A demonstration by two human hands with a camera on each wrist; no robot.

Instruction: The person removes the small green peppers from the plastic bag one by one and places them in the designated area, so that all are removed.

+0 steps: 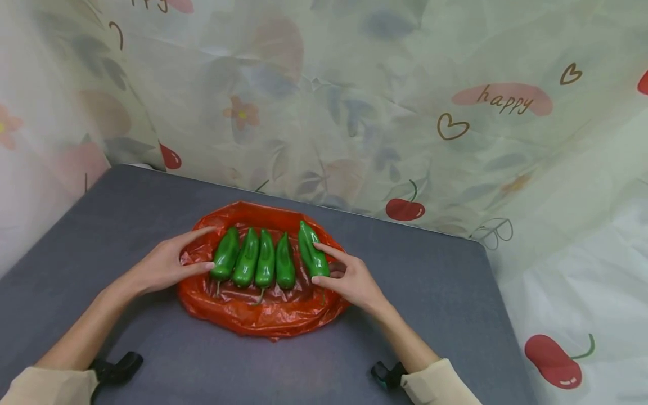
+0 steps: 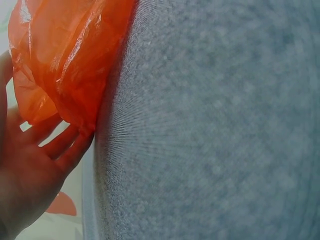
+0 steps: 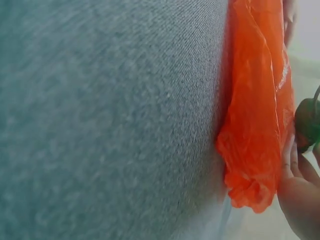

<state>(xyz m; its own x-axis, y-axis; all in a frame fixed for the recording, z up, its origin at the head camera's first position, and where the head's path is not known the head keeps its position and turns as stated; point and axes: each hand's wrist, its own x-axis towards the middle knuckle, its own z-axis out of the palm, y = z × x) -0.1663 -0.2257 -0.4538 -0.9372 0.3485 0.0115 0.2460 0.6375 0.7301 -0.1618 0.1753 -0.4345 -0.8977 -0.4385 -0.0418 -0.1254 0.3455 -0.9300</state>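
Several glossy green peppers lie side by side on a red plastic bag [image 1: 243, 326] with a rolled rim. My right hand [image 1: 351, 278] pinches the rightmost green pepper [image 1: 313, 253] between thumb and fingers, near the bag's right edge. In the right wrist view the end of that pepper [image 3: 307, 122] shows beside the fingers. At the bag's left side is my left hand [image 1: 164, 261], its thumb at the lower end of the leftmost pepper [image 1: 225, 256]. The left wrist view shows its fingers [image 2: 62, 145] extended against the red bag [image 2: 70, 60]; the thumb tip is out of sight there.
A dark grey table [image 1: 430, 281] carries the bag. Behind it hangs a pale curtain [image 1: 354, 84] printed with cherries, leaves and hearts. Black straps, one on the left wrist [image 1: 116, 368] and one on the right wrist [image 1: 388, 374], sit near the cream sleeves.
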